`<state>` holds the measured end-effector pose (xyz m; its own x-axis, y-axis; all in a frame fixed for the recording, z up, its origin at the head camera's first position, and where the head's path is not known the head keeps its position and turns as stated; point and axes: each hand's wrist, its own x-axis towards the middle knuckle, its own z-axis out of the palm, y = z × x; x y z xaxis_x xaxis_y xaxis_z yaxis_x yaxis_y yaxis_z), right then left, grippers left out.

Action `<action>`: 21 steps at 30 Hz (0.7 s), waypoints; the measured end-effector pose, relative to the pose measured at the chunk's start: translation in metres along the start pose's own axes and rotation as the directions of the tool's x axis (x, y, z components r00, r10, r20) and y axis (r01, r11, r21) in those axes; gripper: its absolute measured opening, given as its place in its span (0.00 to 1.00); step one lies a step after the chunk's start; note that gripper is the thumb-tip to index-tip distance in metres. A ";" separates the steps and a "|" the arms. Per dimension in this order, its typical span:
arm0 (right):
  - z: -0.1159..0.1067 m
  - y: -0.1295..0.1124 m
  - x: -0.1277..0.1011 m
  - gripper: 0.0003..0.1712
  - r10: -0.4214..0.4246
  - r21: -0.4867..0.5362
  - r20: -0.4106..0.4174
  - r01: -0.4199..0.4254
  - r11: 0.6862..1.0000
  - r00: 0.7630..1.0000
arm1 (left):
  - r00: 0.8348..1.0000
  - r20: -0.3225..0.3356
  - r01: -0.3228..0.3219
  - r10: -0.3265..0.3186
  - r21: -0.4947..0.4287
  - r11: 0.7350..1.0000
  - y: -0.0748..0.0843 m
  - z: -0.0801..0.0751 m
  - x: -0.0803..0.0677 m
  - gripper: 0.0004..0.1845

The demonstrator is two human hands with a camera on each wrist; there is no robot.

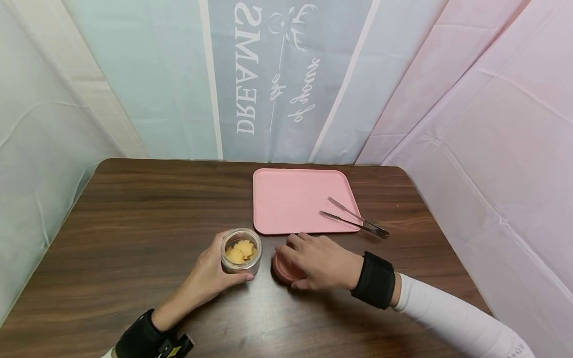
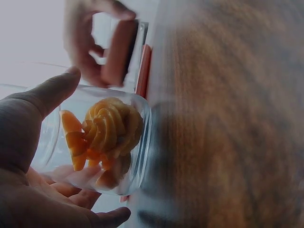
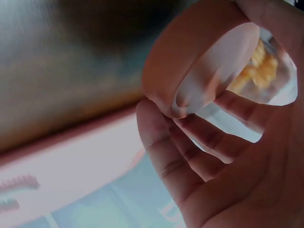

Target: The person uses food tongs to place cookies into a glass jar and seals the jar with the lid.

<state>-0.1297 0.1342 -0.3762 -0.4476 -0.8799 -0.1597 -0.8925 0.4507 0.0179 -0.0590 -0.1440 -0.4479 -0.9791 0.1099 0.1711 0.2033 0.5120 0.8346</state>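
My left hand [image 1: 207,276] grips a clear glass jar [image 1: 243,269], thumb along its near side and fingers round the far left. Its mouth has no lid on it. Inside lie several yellow-orange cookies [image 2: 107,124], one a piped swirl. To the right of the jar, my right hand [image 1: 330,264] holds a round reddish-brown lid [image 1: 285,269] by its rim. Thumb and fingers reach round opposite sides of the lid [image 3: 190,52], whose smooth, shiny face is turned to the palm. The lid is close over the tabletop, a short gap from the jar.
Behind the hands lies a pink tray [image 1: 291,199] on the dark wood table [image 1: 170,209]. Metal tongs [image 1: 358,219] rest across its front right corner, arms spread, their joined end past the rim. Fabric curtains [image 1: 170,74] hang at the back and both sides.
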 end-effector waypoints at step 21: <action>-0.080 -0.009 0.038 0.46 -0.094 -0.081 -0.082 0.088 0.993 0.992 | 1.000 0.007 0.013 -0.013 0.016 1.000 0.002 0.000 -0.001 0.54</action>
<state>-0.1433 0.0841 -0.3036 -0.3645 -0.9278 -0.0793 -0.9299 0.3582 0.0836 -0.0580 -0.1433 -0.4464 -0.9817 0.1089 0.1562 0.1903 0.5269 0.8283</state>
